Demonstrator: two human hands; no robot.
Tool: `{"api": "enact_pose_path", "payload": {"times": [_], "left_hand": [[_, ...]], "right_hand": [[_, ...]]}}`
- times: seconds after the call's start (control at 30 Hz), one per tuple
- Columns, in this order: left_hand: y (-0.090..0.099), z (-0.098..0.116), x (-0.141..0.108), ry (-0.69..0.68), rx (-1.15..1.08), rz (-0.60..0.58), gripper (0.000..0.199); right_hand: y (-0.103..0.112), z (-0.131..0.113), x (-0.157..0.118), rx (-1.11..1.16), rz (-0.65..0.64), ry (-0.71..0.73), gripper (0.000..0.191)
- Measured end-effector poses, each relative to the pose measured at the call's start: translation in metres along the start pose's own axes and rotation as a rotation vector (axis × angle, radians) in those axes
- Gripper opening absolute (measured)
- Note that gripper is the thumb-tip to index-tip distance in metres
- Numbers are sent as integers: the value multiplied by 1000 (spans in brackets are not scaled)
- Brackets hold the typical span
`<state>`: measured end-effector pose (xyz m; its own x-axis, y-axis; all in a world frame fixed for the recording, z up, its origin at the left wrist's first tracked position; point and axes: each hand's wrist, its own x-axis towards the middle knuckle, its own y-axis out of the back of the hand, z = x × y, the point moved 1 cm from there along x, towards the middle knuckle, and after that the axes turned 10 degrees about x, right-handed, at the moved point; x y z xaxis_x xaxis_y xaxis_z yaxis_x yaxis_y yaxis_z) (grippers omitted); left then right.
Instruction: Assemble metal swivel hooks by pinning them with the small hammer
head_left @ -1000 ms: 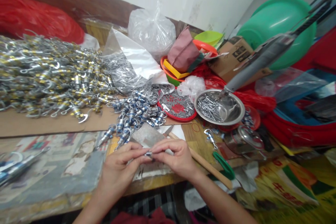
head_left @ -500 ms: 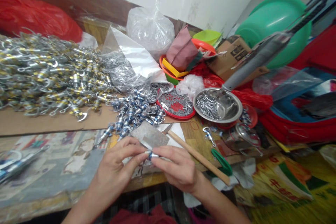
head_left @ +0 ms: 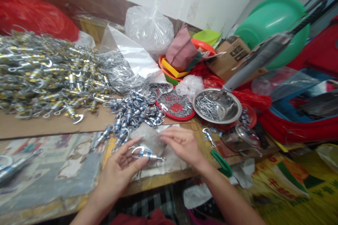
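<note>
My left hand [head_left: 118, 165] is partly closed around an expansion hook bolt [head_left: 148, 154], its silver body banded in blue. The open hook lies by my fingers and the thin end points right. Behind it sits a flat grey metal block [head_left: 148, 137]. My right hand [head_left: 182, 144] is by the block's right side, fingers bunched and bent; what they close on, if anything, is hidden. Just beyond the block lies a heap of blue-banded hook bolts [head_left: 132, 110]. A single hook bolt [head_left: 209, 137] lies to the right of my right hand.
Yellow-banded hook bolts [head_left: 52, 74] form a large pile at left. A steel bowl [head_left: 235, 117] holds pins, beside a red tray [head_left: 175, 115] of small metal parts. Green-handled scissors [head_left: 223, 164] lie near the table edge. A grey-handled lever [head_left: 253, 63] slants over the bowl.
My hands have parted: the hook bolt, earlier pinched between both, stays in my left hand. My right hand has moved up to the block, and the wooden handle there has gone from sight.
</note>
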<state>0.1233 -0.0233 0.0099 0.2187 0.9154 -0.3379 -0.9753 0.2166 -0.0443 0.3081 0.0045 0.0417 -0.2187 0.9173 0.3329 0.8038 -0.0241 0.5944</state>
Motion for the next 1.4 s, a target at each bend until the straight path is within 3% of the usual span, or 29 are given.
{"api": "enact_pose_path", "payload": {"times": [0.07,0.1,0.2,0.3,0.53,0.77,0.93,1.13,1.27,1.4], "left_hand": [[1,-1,3,6,-9,-10,62],[1,0,4,6,-1,-7,63],[3,2,5,11,14,8,67],[4,5,5,38,-8,14,70],[4,9,4,57,-65,7,72],[4,10,5,58,-59,8,75],[3,8,5,57,-106,-3,74],[3,7,5,31,-97,0,73],[2,5,6,7,-101,6,76],[1,4,5,-4,-127,12,76]], "right_hand": [[15,23,26,-397,43,-169,25],[20,35,38,-482,41,-226,27],[23,64,69,-625,-14,-338,24],[13,74,84,-719,-78,-391,23],[3,68,91,-774,-137,-421,28],[13,83,95,-610,-102,-386,23],[20,54,68,-405,-43,-259,20],[1,-6,11,-9,-220,-11,12],[-10,-14,4,15,-349,56,13],[-23,-9,11,51,-358,54,12]]}}
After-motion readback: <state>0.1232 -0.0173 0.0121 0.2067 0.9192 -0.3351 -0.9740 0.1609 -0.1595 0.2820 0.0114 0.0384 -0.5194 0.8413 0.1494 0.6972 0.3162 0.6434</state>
